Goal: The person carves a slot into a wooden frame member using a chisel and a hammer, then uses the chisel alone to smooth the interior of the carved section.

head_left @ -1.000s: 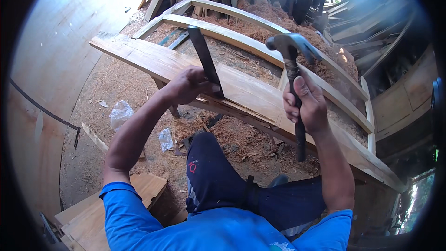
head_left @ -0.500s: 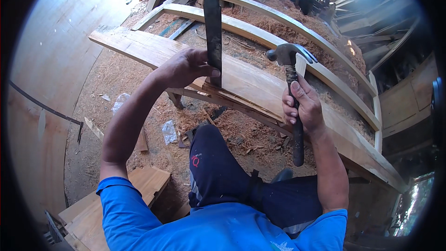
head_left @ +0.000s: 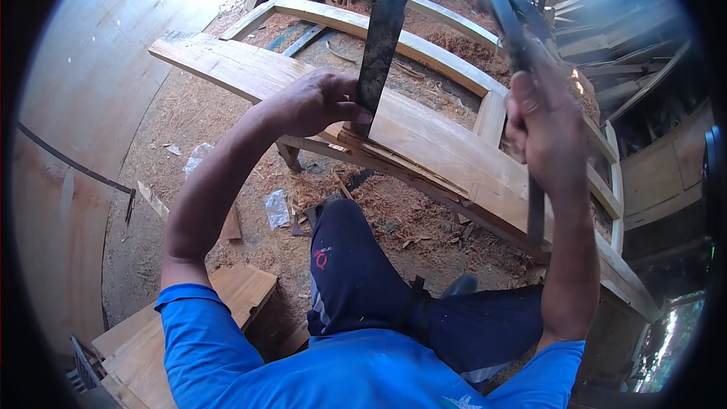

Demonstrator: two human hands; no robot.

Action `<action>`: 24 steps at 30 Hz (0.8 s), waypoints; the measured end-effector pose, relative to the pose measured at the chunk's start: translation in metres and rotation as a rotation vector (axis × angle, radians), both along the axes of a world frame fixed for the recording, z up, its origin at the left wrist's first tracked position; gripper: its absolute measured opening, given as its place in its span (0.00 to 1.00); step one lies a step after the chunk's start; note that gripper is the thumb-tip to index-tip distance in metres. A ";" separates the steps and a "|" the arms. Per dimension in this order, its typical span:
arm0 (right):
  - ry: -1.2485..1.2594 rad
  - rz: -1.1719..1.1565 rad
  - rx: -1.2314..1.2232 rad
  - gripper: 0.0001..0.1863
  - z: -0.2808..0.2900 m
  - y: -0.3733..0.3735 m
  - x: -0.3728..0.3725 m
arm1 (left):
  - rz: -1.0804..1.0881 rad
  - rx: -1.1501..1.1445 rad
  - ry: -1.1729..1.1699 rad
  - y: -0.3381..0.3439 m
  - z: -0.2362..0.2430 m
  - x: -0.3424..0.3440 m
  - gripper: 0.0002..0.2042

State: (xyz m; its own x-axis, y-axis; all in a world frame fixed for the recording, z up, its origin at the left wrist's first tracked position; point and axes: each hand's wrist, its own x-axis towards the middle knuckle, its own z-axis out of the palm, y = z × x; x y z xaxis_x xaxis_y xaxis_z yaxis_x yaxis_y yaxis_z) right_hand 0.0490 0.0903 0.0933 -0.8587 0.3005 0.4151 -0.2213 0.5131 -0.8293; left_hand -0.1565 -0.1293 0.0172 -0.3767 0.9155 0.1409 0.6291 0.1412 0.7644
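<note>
My left hand (head_left: 322,106) pinches a dark, flat metal blade (head_left: 381,49) near its lower end. The blade stands up, tilted slightly right, with its lower end at the near edge of a long wooden plank (head_left: 227,64). Just right of that spot, a split strip of wood (head_left: 413,164) runs along the plank's edge. To the right, my right hand (head_left: 553,125) is closed round the handle of a claw hammer (head_left: 501,11). The hammer is raised above the plank, apart from the blade, and blurred by motion.
Beyond the plank lies a curved wooden frame (head_left: 447,67) with crosspieces. Wood shavings (head_left: 394,223) cover the floor, with plastic scraps (head_left: 277,209) among them. A wooden board (head_left: 242,288) is at lower left, a large sheet (head_left: 83,91) at far left. Scrap lumber (head_left: 598,38) is piled far right.
My right hand has swung the hammer up and to the right. The blade's top has tipped to the right, and my left hand has shifted slightly right with it.
</note>
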 end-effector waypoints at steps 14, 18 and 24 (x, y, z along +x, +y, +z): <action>0.001 -0.081 0.883 0.19 0.073 -0.005 -0.011 | -0.058 0.051 0.157 0.004 -0.003 0.004 0.08; 0.039 -0.009 0.832 0.18 0.096 -0.021 0.000 | -0.037 0.045 0.129 0.002 -0.002 0.006 0.08; 0.254 0.041 1.021 0.24 0.053 -0.010 -0.018 | -0.035 0.086 0.098 0.007 -0.002 0.007 0.06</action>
